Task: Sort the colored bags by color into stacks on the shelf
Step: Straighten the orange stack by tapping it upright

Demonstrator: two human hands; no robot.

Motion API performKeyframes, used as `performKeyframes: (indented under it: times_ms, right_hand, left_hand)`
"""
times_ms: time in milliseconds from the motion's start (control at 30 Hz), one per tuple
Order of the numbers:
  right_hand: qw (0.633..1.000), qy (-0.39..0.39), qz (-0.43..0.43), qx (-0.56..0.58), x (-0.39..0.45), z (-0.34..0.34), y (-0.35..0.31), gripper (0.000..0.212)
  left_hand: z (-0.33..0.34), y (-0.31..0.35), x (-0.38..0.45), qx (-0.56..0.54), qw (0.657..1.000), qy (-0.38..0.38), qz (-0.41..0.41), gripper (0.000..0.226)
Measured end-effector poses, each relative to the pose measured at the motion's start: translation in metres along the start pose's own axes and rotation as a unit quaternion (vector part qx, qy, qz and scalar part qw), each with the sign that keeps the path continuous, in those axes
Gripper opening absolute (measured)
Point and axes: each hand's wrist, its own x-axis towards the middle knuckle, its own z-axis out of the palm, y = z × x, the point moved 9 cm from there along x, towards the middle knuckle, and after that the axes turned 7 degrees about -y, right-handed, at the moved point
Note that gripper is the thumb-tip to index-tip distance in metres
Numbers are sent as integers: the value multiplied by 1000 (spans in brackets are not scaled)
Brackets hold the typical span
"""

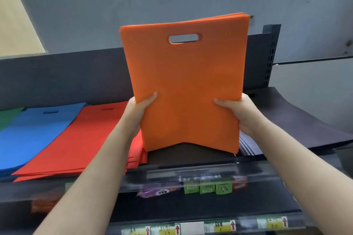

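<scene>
While both hands clasp its lower edges, a thick sheaf of flat orange non-woven fabric bags (183,86) stands upright over the dark shelf (191,155), its notched bottom edge at or just above the shelf surface near the front lip; whether it touches cannot be told. The left hand (140,112) grips the left edge with the thumb laid across the matte front face, and the right hand (241,114) grips the right edge the same way; the remaining fingers are hidden behind the bags. A rounded slot handle is cut through the bags near the top, and the layered edges fan slightly at the upper right corner.

To the left, a flat stack of red fabric bags (76,139) lies on the shelf, its near corners stepped and uneven. Further left lies a stack of blue fabric bags (32,133), and a sliver of green bags (9,114) shows at the far left edge. To the right, smooth dark sheets (298,120) curve upward. Below, blurred purple and green packets (191,188) sit behind a clear shelf strip.
</scene>
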Motion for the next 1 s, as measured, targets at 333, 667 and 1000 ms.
performKeyframes:
  times_ms: [333, 667, 1000]
  right_hand:
    - [1000, -22, -2, 18, -1, -2, 14, 36]
    - [988, 58, -76, -124, 7, -12, -19, 29]
    - [948, 19, 240, -210, 29, -22, 60, 34]
  left_hand:
    - [-5, -31, -12, 31, 998, 32, -40, 28]
    - [-14, 6, -10, 173, 976, 119, 54, 14]
    - [-40, -61, -10, 247, 931, 94, -254, 31]
